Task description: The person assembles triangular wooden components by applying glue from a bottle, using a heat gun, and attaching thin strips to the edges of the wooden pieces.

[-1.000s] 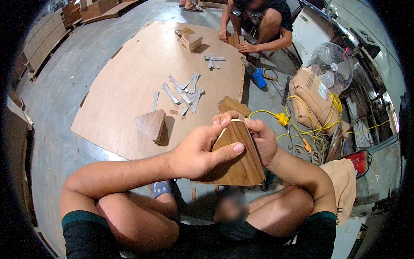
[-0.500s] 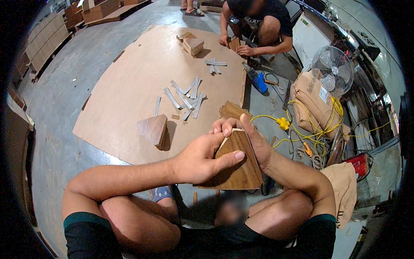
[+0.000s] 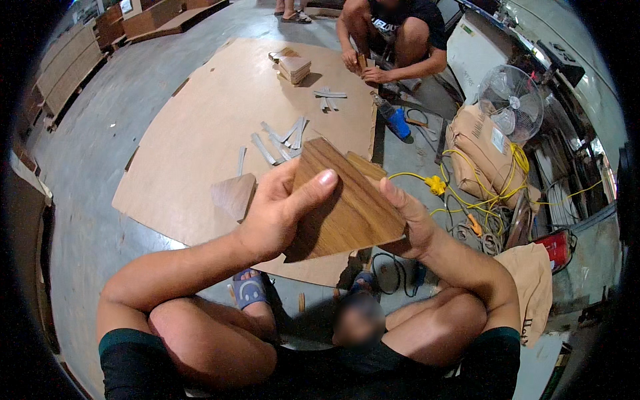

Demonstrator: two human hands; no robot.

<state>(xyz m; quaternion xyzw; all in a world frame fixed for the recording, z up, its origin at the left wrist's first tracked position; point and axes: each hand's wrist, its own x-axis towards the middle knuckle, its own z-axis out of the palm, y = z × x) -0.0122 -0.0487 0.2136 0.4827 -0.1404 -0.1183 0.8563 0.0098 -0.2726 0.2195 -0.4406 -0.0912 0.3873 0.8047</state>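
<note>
Between my hands is a four-sided wooden piece [image 3: 350, 210] with dark striped grain, its broad face tilted toward me. My left hand [image 3: 273, 210] grips its left edge, the thumb pressed flat on the face and the fingers hidden behind. At the lower right corner, my right hand [image 3: 415, 223] holds it with the thumb up along the edge. Partly covered behind it lies more wood [image 3: 365, 165]. Left of my hands a stack of similar wooden pieces [image 3: 233, 195] rests on a brown sheet [image 3: 170, 160], with loose grey strips [image 3: 265, 149] beyond.
Across the sheet a crouching co-worker [image 3: 407, 33] handles a small wooden piece. Another wooden stack [image 3: 294, 69] stands at the far side. On the right are a blue-handled power tool [image 3: 398, 123], yellow cord [image 3: 437, 185], paper sacks [image 3: 481, 150] and a fan [image 3: 512, 103].
The wooden piece has moved up and left and turned, so its face shows more fully. My left hand has shifted left along it; my right hand now holds the lower right corner.
</note>
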